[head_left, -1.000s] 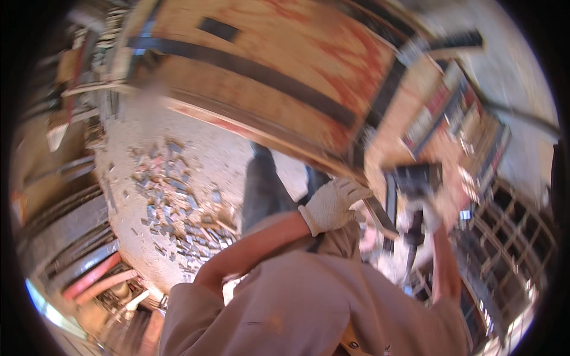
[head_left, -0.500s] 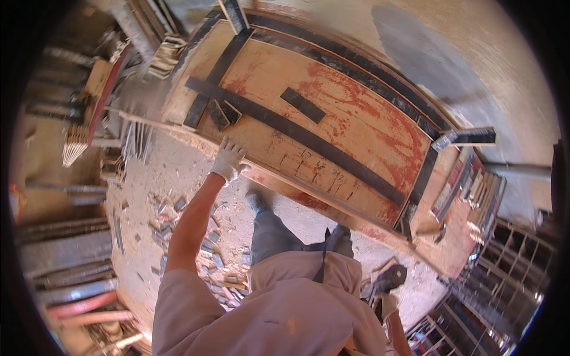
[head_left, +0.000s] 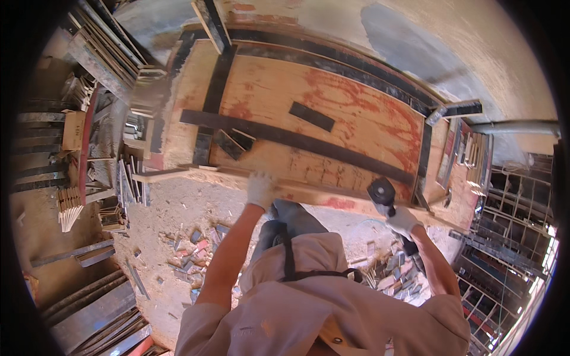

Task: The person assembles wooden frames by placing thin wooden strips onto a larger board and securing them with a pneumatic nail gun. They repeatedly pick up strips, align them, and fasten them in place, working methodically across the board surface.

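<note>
My left hand (head_left: 261, 190), in a white work glove, is at the long near edge board (head_left: 314, 193) of a plywood bench or panel (head_left: 267, 83). Motion blurs its fingers, but they look stretched forward, with nothing seen in them. My right hand (head_left: 404, 221), gloved too, grips the handle of a black tool with a rounded head (head_left: 381, 191), shaped like a nail gun. That head is over the right part of the near edge. On the plywood lie a long dark strip (head_left: 285, 139), a short dark piece (head_left: 312, 115) and small dark blocks (head_left: 234, 143).
Wood offcuts (head_left: 196, 255) litter the floor at left, with another pile (head_left: 392, 273) below my right hand. Stacked boards (head_left: 89, 308) line the left side. A dark post (head_left: 211, 26) rises at the far left corner. Metal racks (head_left: 510, 231) stand at right.
My left hand has slid right along the near edge. My right hand has raised the black tool from beside my body up to the bench edge. The view has turned slightly.
</note>
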